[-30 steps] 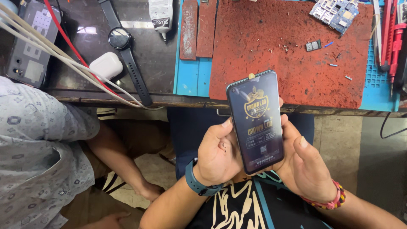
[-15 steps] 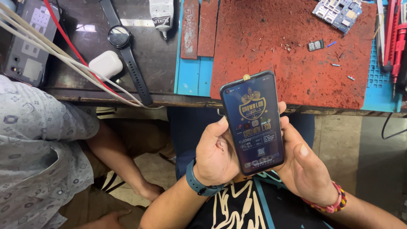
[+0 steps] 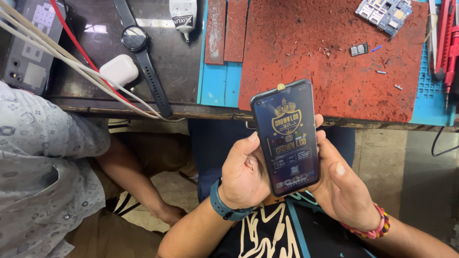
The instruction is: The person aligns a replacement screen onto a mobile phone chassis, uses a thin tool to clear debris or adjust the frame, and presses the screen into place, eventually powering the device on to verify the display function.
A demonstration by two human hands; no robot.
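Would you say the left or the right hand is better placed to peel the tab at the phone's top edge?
Probably the right hand: it only steadies the phone edge, while the left hand cradles it.

Phone repair workshop: worn red work mat (image 3: 330, 52) on bench; tiny screws (image 3: 387, 72) scattered on mat, circuit board (image 3: 386, 13) at far corner, screwdrivers (image 3: 447, 38) right of mat, glue tube (image 3: 183, 14) left of mat

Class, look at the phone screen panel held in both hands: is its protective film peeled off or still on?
Still on. The phone screen panel is covered edge to edge by a printed dark film with a small yellow pull tab at its top; left hand and right hand hold it.
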